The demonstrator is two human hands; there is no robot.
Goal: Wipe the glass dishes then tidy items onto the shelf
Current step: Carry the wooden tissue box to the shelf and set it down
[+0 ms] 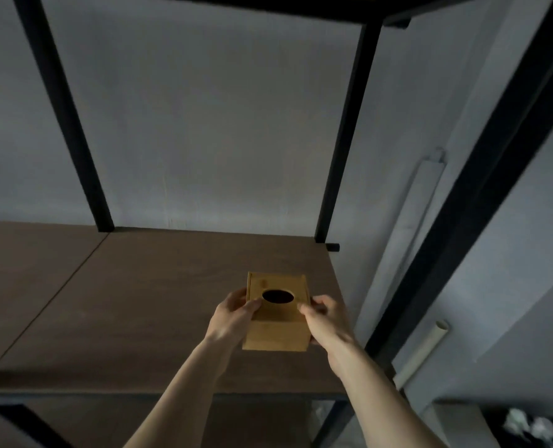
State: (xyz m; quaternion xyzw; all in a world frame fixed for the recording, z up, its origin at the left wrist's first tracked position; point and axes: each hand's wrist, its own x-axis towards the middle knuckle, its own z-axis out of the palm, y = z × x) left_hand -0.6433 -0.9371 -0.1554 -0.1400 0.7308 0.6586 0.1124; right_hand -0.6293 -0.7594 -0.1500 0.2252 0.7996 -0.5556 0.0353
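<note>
Shelving of black metal posts (65, 118) fills the view against a grey wall, its brown shelf board (139, 295) running across. Over the board's right end sits a wooden box (276, 331) with an oval hole on top; whether it rests on the board is unclear. Left hand (233, 313) and right hand (325, 318) hold it, fingers clamped on opposite sides.

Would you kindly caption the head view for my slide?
Both hands, left and right, hold a wooden tissue box over the brown shelf board.
</note>
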